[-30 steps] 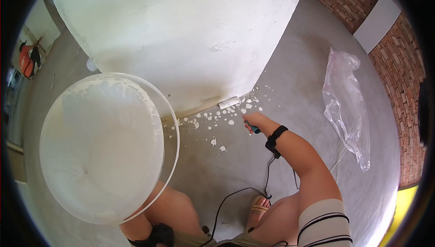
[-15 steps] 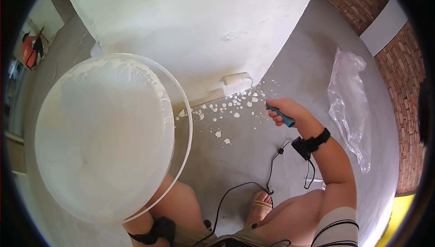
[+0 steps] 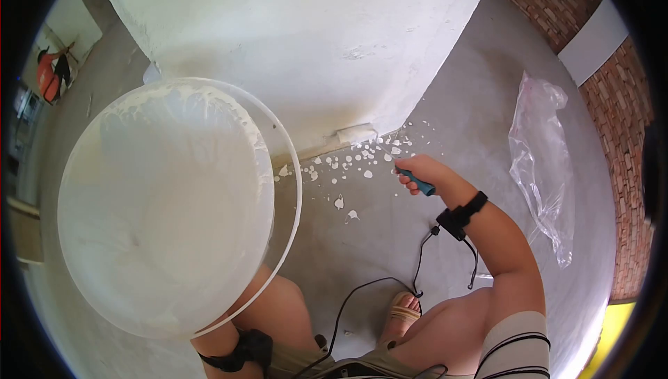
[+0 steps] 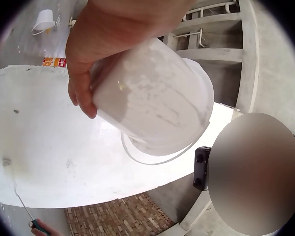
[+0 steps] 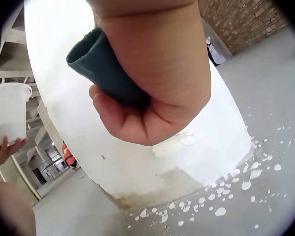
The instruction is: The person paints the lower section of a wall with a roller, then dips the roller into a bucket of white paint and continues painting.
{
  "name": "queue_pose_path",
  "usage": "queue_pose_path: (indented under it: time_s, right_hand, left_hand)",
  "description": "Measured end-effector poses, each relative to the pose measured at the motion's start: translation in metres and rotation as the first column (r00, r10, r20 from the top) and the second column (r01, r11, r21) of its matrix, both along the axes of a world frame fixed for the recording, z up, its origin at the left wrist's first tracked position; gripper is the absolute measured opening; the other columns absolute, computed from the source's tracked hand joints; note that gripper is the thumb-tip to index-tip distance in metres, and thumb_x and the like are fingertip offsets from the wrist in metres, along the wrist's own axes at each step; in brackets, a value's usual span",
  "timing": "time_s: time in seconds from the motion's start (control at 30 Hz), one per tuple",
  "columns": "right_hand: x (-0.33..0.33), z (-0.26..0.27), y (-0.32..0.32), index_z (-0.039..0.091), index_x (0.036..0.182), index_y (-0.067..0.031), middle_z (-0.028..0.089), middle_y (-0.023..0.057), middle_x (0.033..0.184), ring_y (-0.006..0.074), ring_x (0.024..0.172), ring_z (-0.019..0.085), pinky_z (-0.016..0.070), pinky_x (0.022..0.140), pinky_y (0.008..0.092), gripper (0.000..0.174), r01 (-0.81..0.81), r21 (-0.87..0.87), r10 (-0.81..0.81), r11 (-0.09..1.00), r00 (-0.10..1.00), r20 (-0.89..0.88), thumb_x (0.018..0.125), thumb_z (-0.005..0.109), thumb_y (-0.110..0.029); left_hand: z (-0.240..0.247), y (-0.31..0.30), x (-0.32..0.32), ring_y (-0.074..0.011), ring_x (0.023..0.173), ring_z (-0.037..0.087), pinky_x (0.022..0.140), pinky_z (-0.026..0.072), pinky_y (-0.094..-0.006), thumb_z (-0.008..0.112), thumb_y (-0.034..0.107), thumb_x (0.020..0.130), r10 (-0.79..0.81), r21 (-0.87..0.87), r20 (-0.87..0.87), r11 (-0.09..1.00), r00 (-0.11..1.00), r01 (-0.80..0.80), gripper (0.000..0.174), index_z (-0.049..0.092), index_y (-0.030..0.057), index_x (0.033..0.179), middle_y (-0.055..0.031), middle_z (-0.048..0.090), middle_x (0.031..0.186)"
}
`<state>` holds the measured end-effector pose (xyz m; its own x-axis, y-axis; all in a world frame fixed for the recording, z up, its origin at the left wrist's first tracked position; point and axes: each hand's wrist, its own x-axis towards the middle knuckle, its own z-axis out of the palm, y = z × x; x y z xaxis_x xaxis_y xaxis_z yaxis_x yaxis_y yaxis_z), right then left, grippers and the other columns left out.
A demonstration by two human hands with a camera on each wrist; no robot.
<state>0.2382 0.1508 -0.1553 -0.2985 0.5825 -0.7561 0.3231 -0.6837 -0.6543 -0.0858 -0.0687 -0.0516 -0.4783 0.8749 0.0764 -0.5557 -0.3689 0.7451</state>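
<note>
My right hand (image 3: 422,173) has its fingers curled round the teal handle (image 5: 108,73) of a paint roller. The roller's pale sleeve (image 3: 355,134) lies against the foot of the white wall (image 3: 292,38), just above the floor. On the left, a white bucket (image 3: 163,212) with a thin hoop handle is held up; my left hand (image 4: 88,73) grips it near its base in the left wrist view, fingers curled on its side. The head view hides most of that hand behind the bucket, whose inside shows pale paint near the rim.
White paint drops (image 3: 339,201) dot the grey floor (image 3: 390,240) along the wall's foot. Clear plastic sheeting (image 3: 539,163) lies at the right, before a brick wall (image 3: 619,100). A black cable (image 3: 337,316) hangs near my sandalled foot. Another person (image 3: 52,76) is far left.
The roller first rose from the wall's foot with my right hand, then came back down slightly. The bucket has shifted a little up and right in the head view.
</note>
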Motion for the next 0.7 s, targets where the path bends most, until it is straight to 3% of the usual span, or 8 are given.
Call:
queue_pose_path:
  time_s: [0.13,0.23,0.37,0.5,0.7]
  right_hand:
    - [-0.016,-0.076,0.019,0.052,0.081,0.0003,0.052,0.0052,0.058,0.0127,0.043,0.049,0.0433,0.04,0.0288,0.026,-0.002,-0.001,0.002,1.0,0.999,0.038,0.091,0.052,-0.023]
    - [-0.036,-0.097,0.019,0.052,0.08,0.0017,0.053,0.008,0.058,0.0149,0.043,0.051,0.0438,0.039,0.0307,0.025,-0.018,0.026,0.015,0.999,0.993,0.119,0.09,0.05,-0.021]
    - [-0.03,-0.101,0.02,0.051,0.081,0.0024,0.053,0.0082,0.058,0.015,0.043,0.051,0.0433,0.038,0.0312,0.025,0.005,0.007,-0.006,1.0,0.997,0.076,0.09,0.05,-0.021]
    - [-0.032,-0.046,0.002,0.051,0.083,0.0012,0.052,0.0057,0.058,0.0133,0.043,0.049,0.0425,0.039,0.0299,0.025,0.047,-0.029,-0.047,0.998,0.999,0.012,0.09,0.051,-0.023]
    - [-0.018,0.053,-0.022,0.051,0.086,-0.002,0.048,0.0009,0.058,0.0093,0.042,0.045,0.0396,0.04,0.026,0.027,0.026,0.052,-0.025,0.998,0.999,-0.022,0.092,0.051,-0.028]
  left_hand:
    - [0.005,0.003,0.002,-0.0529,0.118,0.04,0.084,0.0514,-0.0546,0.052,0.05,0.085,-0.013,-0.001,0.014,1.0,1.0,0.013,0.075,0.029,0.0028,0.139,-0.0263,0.035,0.137]
    - [0.013,0.002,0.002,-0.0531,0.118,0.04,0.084,0.0515,-0.0546,0.052,0.05,0.085,-0.016,0.003,0.021,1.0,1.0,0.016,0.075,0.029,0.0026,0.139,-0.0265,0.035,0.137]
    - [0.016,0.001,0.001,-0.0533,0.118,0.04,0.084,0.0515,-0.0546,0.053,0.05,0.085,-0.015,0.004,0.049,1.0,0.999,0.015,0.076,0.029,0.0023,0.139,-0.0267,0.035,0.137]
    - [0.016,-0.006,-0.002,-0.0535,0.118,0.04,0.084,0.0515,-0.0546,0.053,0.05,0.085,0.001,-0.009,0.073,1.0,0.997,0.0,0.076,0.029,0.002,0.139,-0.0269,0.035,0.137]
    - [0.023,-0.005,0.003,-0.0546,0.118,0.039,0.083,0.0513,-0.0557,0.055,0.052,0.082,0.005,-0.001,0.018,1.0,1.0,-0.005,0.079,0.029,0.0037,0.139,-0.025,0.034,0.138]
